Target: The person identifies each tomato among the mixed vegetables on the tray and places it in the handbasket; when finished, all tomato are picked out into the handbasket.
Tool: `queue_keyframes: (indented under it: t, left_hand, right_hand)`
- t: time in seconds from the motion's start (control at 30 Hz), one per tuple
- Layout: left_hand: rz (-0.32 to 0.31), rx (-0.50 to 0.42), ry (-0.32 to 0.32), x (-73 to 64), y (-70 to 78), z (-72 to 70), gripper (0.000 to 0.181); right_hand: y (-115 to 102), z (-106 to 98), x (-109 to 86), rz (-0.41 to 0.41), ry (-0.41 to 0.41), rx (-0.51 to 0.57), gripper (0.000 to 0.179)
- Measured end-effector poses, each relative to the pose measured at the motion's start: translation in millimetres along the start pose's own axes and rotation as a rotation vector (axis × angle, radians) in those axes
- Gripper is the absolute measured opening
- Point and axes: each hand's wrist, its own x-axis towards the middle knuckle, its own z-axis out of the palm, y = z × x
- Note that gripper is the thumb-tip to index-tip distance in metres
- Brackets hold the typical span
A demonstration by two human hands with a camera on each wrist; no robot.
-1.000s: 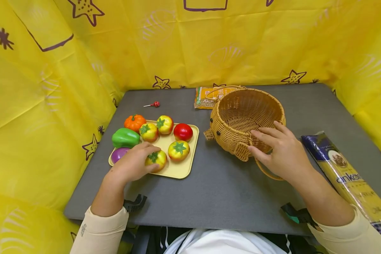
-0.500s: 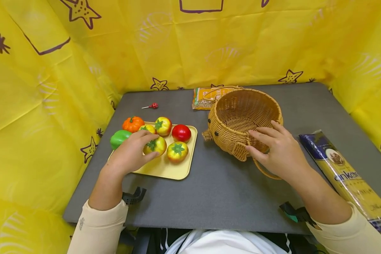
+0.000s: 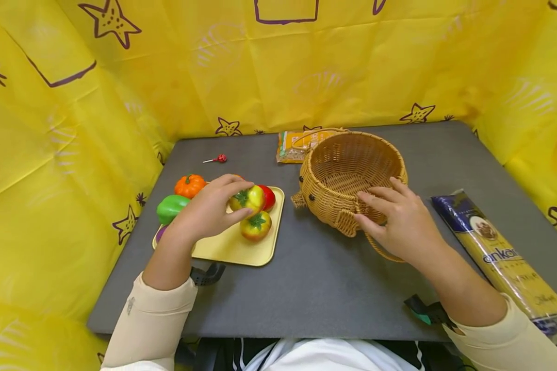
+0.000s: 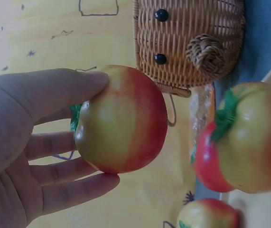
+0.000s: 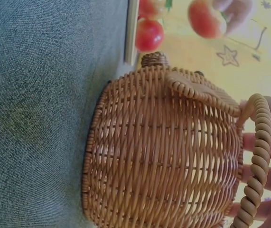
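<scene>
My left hand (image 3: 209,208) holds a yellow-red toy tomato (image 4: 126,118) between thumb and fingers, raised over the cream tray (image 3: 232,253). Its green leaves face the palm. On the tray, another yellow-red tomato (image 3: 256,228) and a red tomato (image 3: 269,197) lie close by; others are partly hidden behind the hand. My right hand (image 3: 401,224) holds the near right rim of a wicker basket (image 3: 327,198), fingers over the inside and thumb outside by the woven ear. The basket has an animal face with a snout (image 4: 206,56) pointing toward the tray.
An orange pumpkin (image 3: 190,185), a green pepper (image 3: 171,207) and a partly hidden purple vegetable (image 3: 160,233) are at the tray's left. A lollipop (image 3: 220,158) and an orange packet (image 3: 288,147) lie farther back. A long pasta packet (image 3: 496,252) lies at the right.
The left hand has lifted the tomato from the tray's near left and carried it up and right, over the other tomatoes. The right hand stays at the basket rim.
</scene>
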Motion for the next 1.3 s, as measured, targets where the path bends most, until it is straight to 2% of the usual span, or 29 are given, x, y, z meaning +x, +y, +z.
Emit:
queue_keyframes:
  t: [0.23,0.4,0.53,0.83,1.1,1.3]
  left_hand:
    - [0.086,-0.020,0.032,24.7,11.8,-12.0,0.053]
    - [0.110,-0.009,0.011,44.7,23.9,-15.1,0.055]
    - [0.137,0.021,-0.018,61.6,35.1,-12.8,0.057]
    - [0.182,0.035,-0.028,94.9,57.8,-10.2,0.057]
    - [0.175,0.034,-0.055,116.7,74.1,-5.1,0.058]
    - [0.209,0.028,-0.061,129.8,84.8,3.6,0.058]
  right_hand:
    - [-4,-2,-0.4,0.060,-0.063,-0.024,0.043]
    - [-5,-2,0.1,0.075,-0.085,-0.027,0.042]
    - [-6,-2,-0.1,0.078,-0.090,-0.029,0.042]
    - [-6,-2,-0.5,0.083,-0.091,-0.034,0.042]
    - [-6,-2,0.0,0.074,-0.086,-0.031,0.042]
    - [-6,-2,-0.2,0.069,-0.084,-0.036,0.041]
